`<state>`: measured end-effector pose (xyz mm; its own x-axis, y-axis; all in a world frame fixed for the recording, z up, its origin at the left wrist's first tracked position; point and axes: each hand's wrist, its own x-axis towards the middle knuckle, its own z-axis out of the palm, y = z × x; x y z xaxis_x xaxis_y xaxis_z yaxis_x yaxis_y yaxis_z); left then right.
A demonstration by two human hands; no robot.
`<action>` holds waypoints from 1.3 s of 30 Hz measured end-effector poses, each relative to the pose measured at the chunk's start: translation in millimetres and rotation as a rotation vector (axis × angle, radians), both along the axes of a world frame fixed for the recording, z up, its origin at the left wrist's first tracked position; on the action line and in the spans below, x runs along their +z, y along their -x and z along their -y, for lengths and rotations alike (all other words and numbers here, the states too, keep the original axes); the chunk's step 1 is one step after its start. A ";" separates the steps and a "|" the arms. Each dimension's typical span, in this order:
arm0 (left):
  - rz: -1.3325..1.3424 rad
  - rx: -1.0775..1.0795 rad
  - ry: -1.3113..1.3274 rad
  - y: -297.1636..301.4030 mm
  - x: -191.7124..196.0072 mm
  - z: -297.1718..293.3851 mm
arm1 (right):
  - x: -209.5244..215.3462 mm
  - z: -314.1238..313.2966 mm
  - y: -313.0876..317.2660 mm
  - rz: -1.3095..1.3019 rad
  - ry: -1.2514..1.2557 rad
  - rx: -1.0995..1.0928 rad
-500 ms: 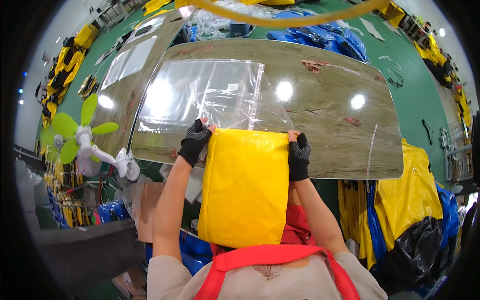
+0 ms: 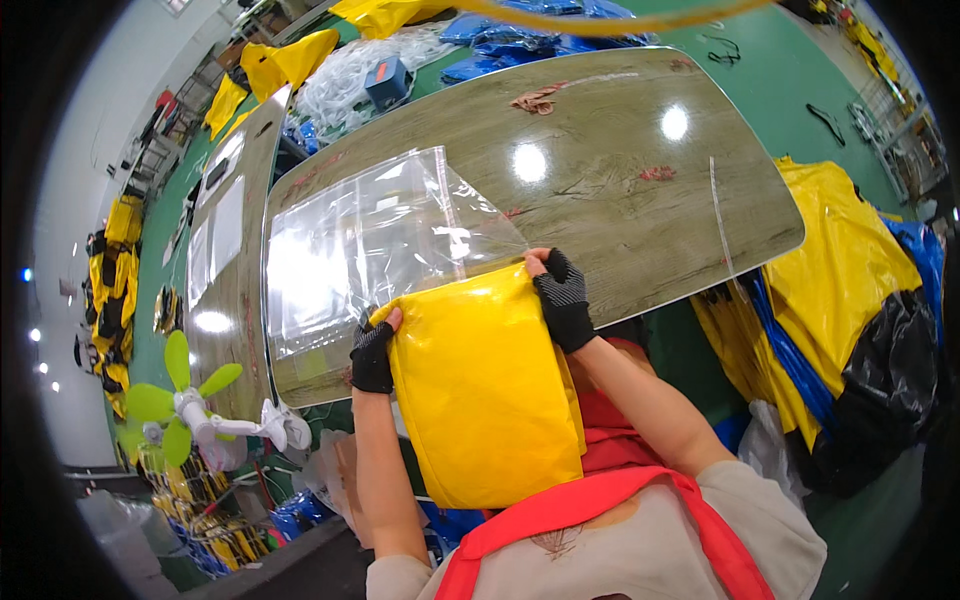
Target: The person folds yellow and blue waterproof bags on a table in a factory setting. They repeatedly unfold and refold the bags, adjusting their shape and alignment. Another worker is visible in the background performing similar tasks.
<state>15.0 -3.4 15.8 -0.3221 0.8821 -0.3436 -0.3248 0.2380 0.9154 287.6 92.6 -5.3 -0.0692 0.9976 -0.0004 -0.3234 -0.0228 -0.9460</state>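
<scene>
Folded flat already, by the look of it: a yellow sheet (image 2: 485, 390), held in front of the red apron (image 2: 570, 505), top edge over the near side of the tabletop (image 2: 620, 200), lower part hanging toward the lap. Judging from how things lie, past the folding and at the meeting of sheet and plastic. Mostly outside the clear bag (image 2: 370, 240), which leaves any enclosing largely undone; too shiny along the top edge to tell of any part inside.

Grips the upper left corner with the left hand (image 2: 375, 345), closed, thumb over the front. Pinches the upper right corner with the right hand (image 2: 563, 298), closed likewise. Cannot tell of any plastic caught in either grip. Wears black half-finger gloves (image 2: 374, 373) on both.

Compared with half a second ago: a turned view, with the tabletop slanting up to the right; right hand higher in view than left, formerly about level; top edge of the sheet now tilted; same corners in grip; bag still spread on the tabletop's left part; more of the yellow pile (image 2: 845, 270) showing at the right.
</scene>
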 end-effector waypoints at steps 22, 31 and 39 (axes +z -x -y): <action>0.056 0.063 0.004 -18.2 -18.5 60.4 | 25.9 31.3 -24.3 0.224 0.181 0.606; 0.282 -0.079 0.050 -112.4 1.0 131.2 | 27.1 81.5 -113.9 0.262 0.251 0.747; -0.710 -0.143 0.115 -140.2 -3.3 115.4 | 45.0 83.7 -162.3 1.104 0.253 0.993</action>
